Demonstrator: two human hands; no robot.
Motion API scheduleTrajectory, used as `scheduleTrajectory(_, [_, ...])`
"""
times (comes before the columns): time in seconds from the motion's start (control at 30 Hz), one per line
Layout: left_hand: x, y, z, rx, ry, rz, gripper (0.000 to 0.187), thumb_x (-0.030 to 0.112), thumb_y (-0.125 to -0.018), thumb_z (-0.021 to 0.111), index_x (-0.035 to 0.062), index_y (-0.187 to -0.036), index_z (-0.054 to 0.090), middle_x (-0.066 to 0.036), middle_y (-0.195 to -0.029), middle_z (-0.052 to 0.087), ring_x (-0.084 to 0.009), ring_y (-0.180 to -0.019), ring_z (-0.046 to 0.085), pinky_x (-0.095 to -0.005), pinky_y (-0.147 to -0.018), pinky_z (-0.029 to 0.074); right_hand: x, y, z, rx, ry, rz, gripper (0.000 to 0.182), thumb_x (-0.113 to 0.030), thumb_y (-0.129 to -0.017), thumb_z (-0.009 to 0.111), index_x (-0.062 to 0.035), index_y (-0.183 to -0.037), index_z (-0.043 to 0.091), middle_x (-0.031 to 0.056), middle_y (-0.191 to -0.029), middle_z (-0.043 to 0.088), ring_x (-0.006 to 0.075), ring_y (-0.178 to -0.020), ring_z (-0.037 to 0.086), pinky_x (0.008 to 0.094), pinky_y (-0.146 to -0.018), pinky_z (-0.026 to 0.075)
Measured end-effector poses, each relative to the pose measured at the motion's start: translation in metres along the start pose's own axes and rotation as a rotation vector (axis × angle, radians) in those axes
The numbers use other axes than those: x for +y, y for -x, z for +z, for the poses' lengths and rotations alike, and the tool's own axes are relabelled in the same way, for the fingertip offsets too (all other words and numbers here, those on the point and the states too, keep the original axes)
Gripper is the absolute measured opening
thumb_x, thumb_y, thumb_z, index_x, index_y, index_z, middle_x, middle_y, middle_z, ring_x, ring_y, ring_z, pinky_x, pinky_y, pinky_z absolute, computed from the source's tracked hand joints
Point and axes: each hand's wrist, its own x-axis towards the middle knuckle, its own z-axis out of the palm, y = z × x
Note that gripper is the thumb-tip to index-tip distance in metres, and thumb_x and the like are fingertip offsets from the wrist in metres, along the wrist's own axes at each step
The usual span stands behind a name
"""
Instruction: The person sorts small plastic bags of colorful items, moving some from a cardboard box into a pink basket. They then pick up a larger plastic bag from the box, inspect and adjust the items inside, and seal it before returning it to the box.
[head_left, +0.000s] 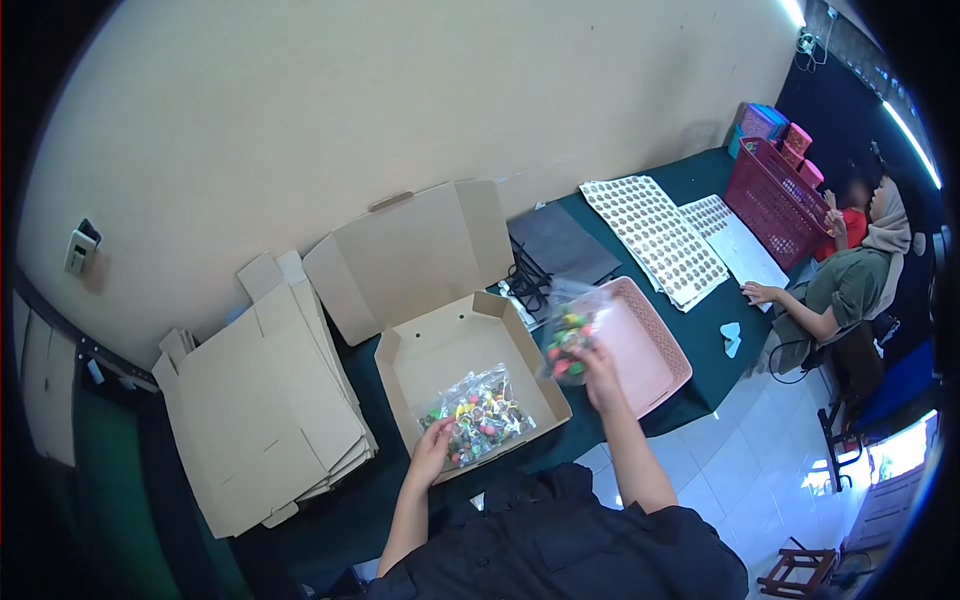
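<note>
An open cardboard box (pixel 430 340) stands on the table in front of me, its lid (pixel 420 245) raised toward the wall. Inside, at its near side, lies a clear plastic bag of colourful small pieces (pixel 485 415), which look like wrapped sweets. My left hand (pixel 432 450) is closed on the left edge of that bag. To the right, my right hand (pixel 602 378) grips a second clear bag of colourful pieces (pixel 568 345), held up between the box and a pink plastic basket (pixel 655 350). This second bag is somewhat blurred.
Flattened cardboard boxes (pixel 265 410) are stacked at left. Black paper bags (pixel 565 245) lie behind the basket. Sticker sheets (pixel 660 235) and a maroon basket (pixel 775 205) are farther right. A person (pixel 850 270) sits at the table's right end, one hand on a sheet.
</note>
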Motion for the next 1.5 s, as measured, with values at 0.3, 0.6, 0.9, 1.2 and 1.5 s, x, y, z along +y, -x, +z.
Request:
scheduleTrajectory(0.3, [0.101,0.028,0.026,0.108,0.431,0.048,0.040,0.019,-0.086,0.057,-0.0027,-0.115,0.043,-0.008,-0.097,0.057,-0.0095,-0.078,0.056,-0.0197,-0.065,0.046,0.080,0.029,0.092,-0.226,0.129,0.085,0.031,-0.016,-0.088,0.052,-0.0002,-0.114,0.047,0.0061,-0.101,0.058,0.0118,-0.091,0.056,0.0274,-0.078,0.046])
scheduleTrajectory(0.6, [0.062,0.025,0.027,0.184,0.651,0.104,0.029,0.023,-0.090,0.051,-0.0007,-0.106,0.049,-0.004,-0.086,0.057,-0.0048,-0.062,0.053,-0.0189,-0.049,0.043,0.087,0.033,0.085,-0.242,0.047,0.212,0.025,-0.017,-0.089,0.050,-0.0017,-0.109,0.049,0.0017,-0.095,0.057,0.0070,-0.087,0.051,0.0219,-0.079,0.041])
scheduleTrajectory(0.9, [0.061,0.021,0.034,0.336,0.162,0.375,0.031,0.027,-0.088,0.052,-0.0036,-0.094,0.053,-0.009,-0.082,0.061,-0.0140,-0.078,0.058,-0.0288,-0.069,0.045,0.094,0.038,0.090,-0.195,0.105,0.207,0.021,-0.018,-0.088,0.052,-0.0027,-0.102,0.055,0.0019,-0.093,0.058,0.0084,-0.081,0.055,0.0233,-0.072,0.044])
scheduleTrajectory(1.2, [0.047,0.019,0.028,0.213,0.390,0.219,0.035,0.030,-0.094,0.038,-0.0014,-0.103,0.049,-0.006,-0.091,0.058,-0.0116,-0.082,0.056,-0.0255,-0.071,0.046,0.075,0.036,0.084,-0.197,-0.218,0.479,0.024,-0.016,-0.088,0.050,-0.0011,-0.107,0.052,0.0050,-0.097,0.058,0.0125,-0.089,0.057,0.0271,-0.076,0.047])
scheduleTrajectory(1.5, [0.052,0.023,0.031,0.354,0.040,0.427,0.042,0.038,-0.094,0.035,-0.0016,-0.103,0.048,-0.008,-0.088,0.054,-0.0113,-0.077,0.052,-0.0251,-0.068,0.043,0.089,0.036,0.082,-0.253,0.002,0.358,0.025,-0.014,-0.088,0.051,0.0000,-0.108,0.051,0.0062,-0.100,0.058,0.0112,-0.089,0.056,0.0246,-0.078,0.045])
